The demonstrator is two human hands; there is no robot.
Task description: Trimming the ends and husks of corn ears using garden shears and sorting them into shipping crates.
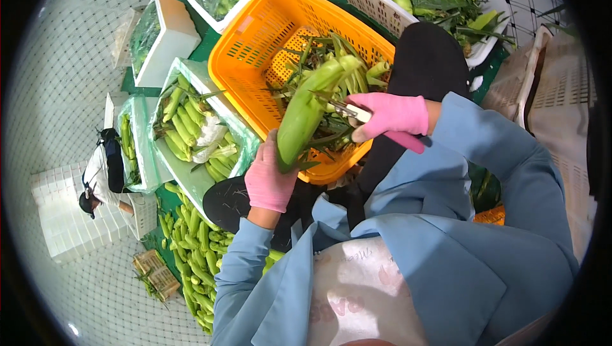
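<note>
My left hand [271, 174], in a pink glove with bare fingertips, grips the lower end of a large green ear of corn in its husk [306, 112]. My right hand [389, 117], gloved alike, holds pruning shears [358, 113] with a pink handle; their metal blades lie against the side of the ear near its upper end. Whether the blades are closed on a leaf cannot be told. Both hands are over the near part of an orange plastic basket [224, 54], which holds cut leaves and husk pieces [299, 71].
A white basket of corn [406, 16] stands at upper right. Foam boxes lined with green film [196, 140] hold husked ears at left. More ears [196, 245] lie heaped on the green floor. A person in white [100, 174] bends beside a crate [143, 214] at far left.
</note>
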